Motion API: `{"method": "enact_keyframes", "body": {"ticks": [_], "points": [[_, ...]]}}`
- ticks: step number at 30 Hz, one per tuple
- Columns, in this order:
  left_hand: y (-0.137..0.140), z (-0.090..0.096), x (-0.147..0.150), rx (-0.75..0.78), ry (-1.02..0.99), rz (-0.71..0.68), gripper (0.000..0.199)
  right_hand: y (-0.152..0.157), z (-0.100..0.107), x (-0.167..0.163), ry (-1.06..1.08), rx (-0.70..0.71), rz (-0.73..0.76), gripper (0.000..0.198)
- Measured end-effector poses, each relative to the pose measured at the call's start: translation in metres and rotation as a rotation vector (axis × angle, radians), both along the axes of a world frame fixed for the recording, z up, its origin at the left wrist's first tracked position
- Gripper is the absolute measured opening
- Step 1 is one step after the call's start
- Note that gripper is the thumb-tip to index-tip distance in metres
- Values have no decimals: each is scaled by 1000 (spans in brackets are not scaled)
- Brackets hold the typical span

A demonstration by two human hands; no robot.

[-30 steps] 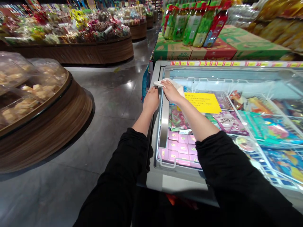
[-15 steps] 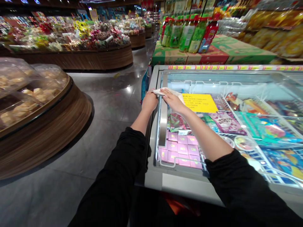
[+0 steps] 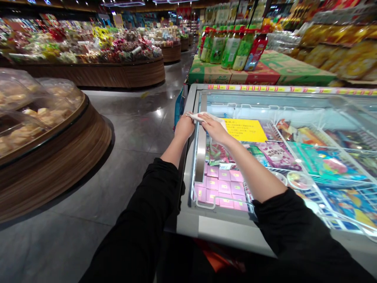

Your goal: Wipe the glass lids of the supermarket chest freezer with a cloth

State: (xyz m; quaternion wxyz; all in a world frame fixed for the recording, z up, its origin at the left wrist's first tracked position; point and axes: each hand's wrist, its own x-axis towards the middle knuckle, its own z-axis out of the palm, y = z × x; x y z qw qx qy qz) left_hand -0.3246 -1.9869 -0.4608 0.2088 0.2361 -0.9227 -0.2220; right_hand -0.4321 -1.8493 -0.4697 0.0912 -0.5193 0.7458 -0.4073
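Observation:
A white cloth (image 3: 218,119) lies over the left edge of a chest freezer's glass lid. My right hand (image 3: 212,126) presses on it from above, its fingers over the cloth near the lid's metal strip. My left hand (image 3: 185,125) is closed at the freezer's outer left rim, with a corner of the cloth at its fingers. What lies under its palm is hidden. Just right of my right hand is a yellow sign (image 3: 246,130) with dark writing. Beneath the glass, pink boxes (image 3: 224,186) stand in rows in a white wire basket.
Frozen packets (image 3: 278,154) and round tubs (image 3: 299,180) fill the freezer to the right. Behind it, bottles (image 3: 231,49) stand on green and red cartons (image 3: 297,65). A curved wooden display (image 3: 67,157) is at the left, across a grey tiled floor (image 3: 132,165).
The whole view has shifted slightly, so the freezer and bottles sit a little lower and further left. Both hands remain at the cloth on the freezer's left edge.

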Motion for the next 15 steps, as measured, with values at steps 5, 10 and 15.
{"method": "enact_keyframes", "body": {"ticks": [5,10,15], "points": [[-6,2,7,109,75,46,40,-3,3,18,-7,3,-48,54],[-16,-2,22,287,337,182,50,19,6,48,45,-3,37,53],[-2,0,57,350,378,120,52,25,13,62,76,42,35,53]]}}
